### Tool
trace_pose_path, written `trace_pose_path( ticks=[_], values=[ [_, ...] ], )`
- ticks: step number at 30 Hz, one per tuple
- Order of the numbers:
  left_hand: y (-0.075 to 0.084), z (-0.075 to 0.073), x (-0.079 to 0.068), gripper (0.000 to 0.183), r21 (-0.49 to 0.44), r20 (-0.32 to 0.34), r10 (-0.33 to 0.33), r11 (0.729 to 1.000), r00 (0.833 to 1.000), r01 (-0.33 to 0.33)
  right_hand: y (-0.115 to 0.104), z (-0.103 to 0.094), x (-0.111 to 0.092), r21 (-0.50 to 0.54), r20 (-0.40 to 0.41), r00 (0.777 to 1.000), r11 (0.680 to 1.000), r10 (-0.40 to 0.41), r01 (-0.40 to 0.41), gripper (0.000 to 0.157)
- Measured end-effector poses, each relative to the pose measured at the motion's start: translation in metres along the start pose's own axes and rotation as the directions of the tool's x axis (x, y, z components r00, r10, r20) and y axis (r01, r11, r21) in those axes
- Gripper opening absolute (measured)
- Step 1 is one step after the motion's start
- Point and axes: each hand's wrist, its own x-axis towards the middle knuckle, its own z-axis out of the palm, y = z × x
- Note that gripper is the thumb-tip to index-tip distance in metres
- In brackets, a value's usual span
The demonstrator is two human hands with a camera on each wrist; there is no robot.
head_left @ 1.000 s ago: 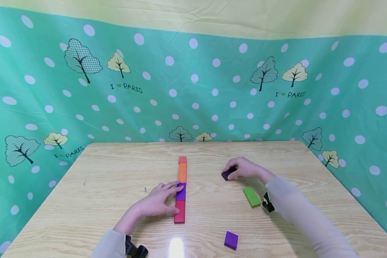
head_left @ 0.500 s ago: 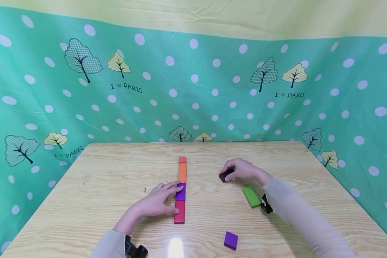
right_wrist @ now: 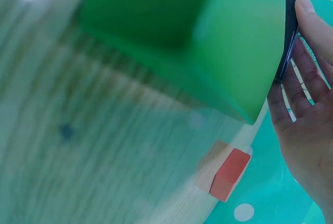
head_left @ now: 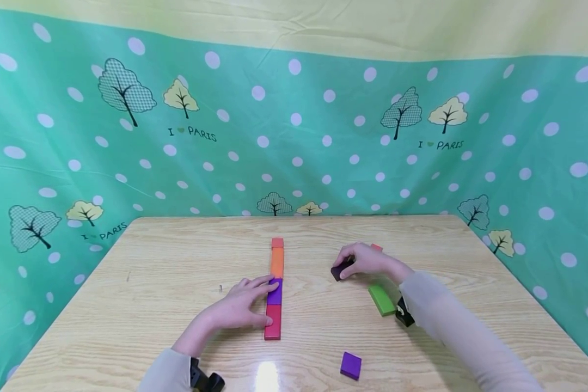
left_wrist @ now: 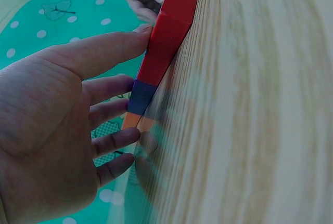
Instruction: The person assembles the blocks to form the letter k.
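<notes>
A row of blocks runs away from me at mid-table: a red block [head_left: 273, 326] nearest, then a purple block [head_left: 274, 296], an orange block [head_left: 277, 262] and a small red-orange block [head_left: 277, 243]. Along its left side lies my left hand [head_left: 237, 307], thumb on the red block and fingers extended by the purple and orange ones. In the left wrist view the red block [left_wrist: 169, 31] shows its near end. Right of the row, my right hand [head_left: 367, 258] pinches a dark, nearly black block [head_left: 338, 271]; its far part is hidden by the fingers.
A green block [head_left: 382, 300] lies beside my right wrist. A purple square block [head_left: 350, 365] sits near the front. Partly behind the right hand is another red block [head_left: 376, 247], seen whole as a red block [right_wrist: 230, 174] in the right wrist view. A polka-dot curtain [head_left: 294, 136] backs the table.
My right hand has shifted slightly left and toward me with the dark block, uncovering part of the red block behind it. The left hand has stayed in place.
</notes>
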Motion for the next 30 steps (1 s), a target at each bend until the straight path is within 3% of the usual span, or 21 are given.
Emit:
trace_pose_path(
  ticks=[17,30],
  values=[
    [0.001,-0.001,-0.001,0.072,-0.007,-0.006,0.007,1.000,1.000,-0.007,-0.008,0.008,-0.001,0.031,0.015,0.999,0.999,0.035,-0.035,0.021],
    [0.002,-0.001,0.000,0.073,0.004,-0.010,0.008,1.000,1.000,-0.008,-0.016,0.016,-0.002,0.034,0.017,1.000,0.999,-0.001,0.001,0.021]
  ],
)
